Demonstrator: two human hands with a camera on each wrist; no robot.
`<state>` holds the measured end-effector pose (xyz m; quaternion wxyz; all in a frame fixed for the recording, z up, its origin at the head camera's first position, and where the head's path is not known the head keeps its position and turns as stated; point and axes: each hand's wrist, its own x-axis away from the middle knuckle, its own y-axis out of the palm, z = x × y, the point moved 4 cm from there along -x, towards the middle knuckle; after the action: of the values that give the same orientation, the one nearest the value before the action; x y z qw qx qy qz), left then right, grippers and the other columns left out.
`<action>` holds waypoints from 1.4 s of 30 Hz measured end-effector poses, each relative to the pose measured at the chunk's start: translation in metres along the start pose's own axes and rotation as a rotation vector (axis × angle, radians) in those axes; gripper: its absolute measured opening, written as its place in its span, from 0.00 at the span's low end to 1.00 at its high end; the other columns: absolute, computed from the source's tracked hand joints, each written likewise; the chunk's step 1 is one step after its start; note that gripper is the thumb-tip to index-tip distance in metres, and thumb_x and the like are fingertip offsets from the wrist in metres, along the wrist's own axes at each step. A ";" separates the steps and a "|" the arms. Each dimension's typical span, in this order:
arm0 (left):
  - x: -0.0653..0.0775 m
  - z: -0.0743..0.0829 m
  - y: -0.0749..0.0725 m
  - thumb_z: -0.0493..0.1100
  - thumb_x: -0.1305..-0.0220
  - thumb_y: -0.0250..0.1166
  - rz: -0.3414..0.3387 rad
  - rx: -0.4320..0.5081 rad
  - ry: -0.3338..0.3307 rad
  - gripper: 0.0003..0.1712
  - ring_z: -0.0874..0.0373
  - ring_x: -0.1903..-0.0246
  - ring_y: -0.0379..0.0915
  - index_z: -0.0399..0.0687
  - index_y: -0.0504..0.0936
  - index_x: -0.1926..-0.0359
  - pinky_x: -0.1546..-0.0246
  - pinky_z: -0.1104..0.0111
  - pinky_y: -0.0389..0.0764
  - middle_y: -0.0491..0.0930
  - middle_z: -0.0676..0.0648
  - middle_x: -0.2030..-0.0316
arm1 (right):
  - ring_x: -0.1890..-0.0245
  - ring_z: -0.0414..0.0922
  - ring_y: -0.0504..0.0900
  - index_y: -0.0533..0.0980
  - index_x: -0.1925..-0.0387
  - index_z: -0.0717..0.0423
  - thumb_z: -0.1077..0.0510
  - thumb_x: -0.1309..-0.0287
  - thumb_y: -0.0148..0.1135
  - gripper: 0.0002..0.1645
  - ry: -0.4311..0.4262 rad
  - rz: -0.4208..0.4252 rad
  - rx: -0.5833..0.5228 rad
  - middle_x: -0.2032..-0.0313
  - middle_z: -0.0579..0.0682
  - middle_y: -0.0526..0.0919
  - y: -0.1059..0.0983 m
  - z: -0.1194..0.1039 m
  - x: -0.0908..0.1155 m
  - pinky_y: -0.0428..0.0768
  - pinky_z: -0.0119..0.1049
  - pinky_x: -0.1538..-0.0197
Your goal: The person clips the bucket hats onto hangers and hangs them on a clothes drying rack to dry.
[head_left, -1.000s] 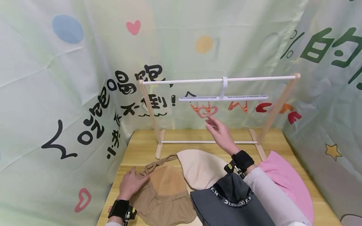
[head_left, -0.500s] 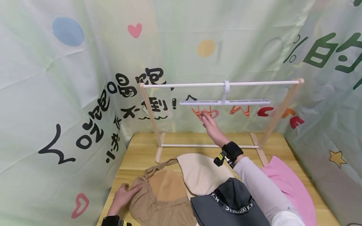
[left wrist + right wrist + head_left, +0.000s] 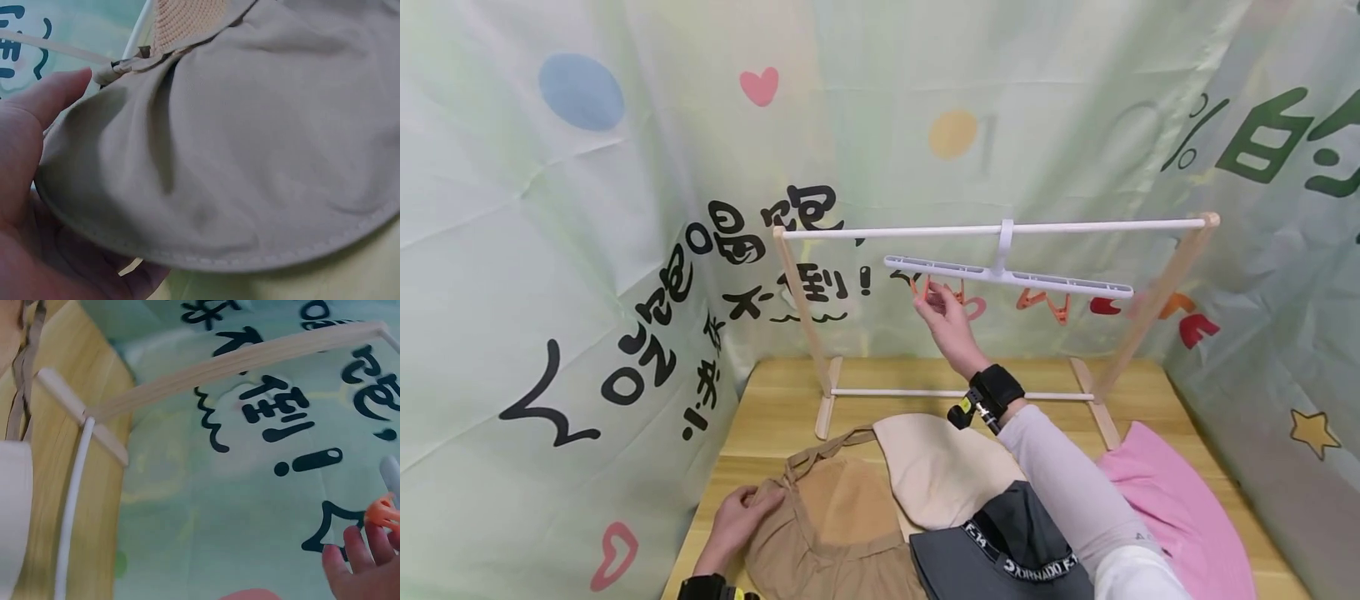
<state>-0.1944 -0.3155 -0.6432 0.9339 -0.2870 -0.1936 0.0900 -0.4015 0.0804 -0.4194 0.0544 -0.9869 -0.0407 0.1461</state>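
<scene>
On the worktop [image 3: 775, 400], the white-and-wood rack [image 3: 887, 232] stands in the middle of the frame; it looks light, so a strong pull on what hangs there could shift it. The brown hat [image 3: 842, 562] lies at bottom centre, just beside the grey hat [image 3: 1000, 558]; if it is lifted carelessly, it could perhaps drag this neighbour. The lilac hanger [image 3: 999, 272] hangs tilted, its left end higher, probably because of the right hand; with more push its single hook might slide along the rod. Of the hands, the left hand [image 3: 737, 521], lower left, grips the hat's brim, and soft cloth may fold or slip there. The right hand [image 3: 953, 327], near centre, pinches an orange clip [image 3: 381, 512], which could spring from the fingertips if squeezed unevenly.
</scene>
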 end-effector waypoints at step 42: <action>0.009 -0.001 0.011 0.61 0.38 0.67 -0.051 0.168 0.035 0.29 0.55 0.61 0.76 0.42 0.81 0.50 0.62 0.64 0.78 0.82 0.45 0.59 | 0.81 0.49 0.75 0.68 0.87 0.49 0.39 0.36 0.57 0.28 0.054 0.363 0.525 0.87 0.48 0.73 0.036 -0.034 -0.043 0.67 0.39 0.71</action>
<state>-0.1868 -0.3047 -0.6476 0.9599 -0.2040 -0.1763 0.0768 -0.4307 0.0374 -0.3791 0.2815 -0.9338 0.1765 0.1327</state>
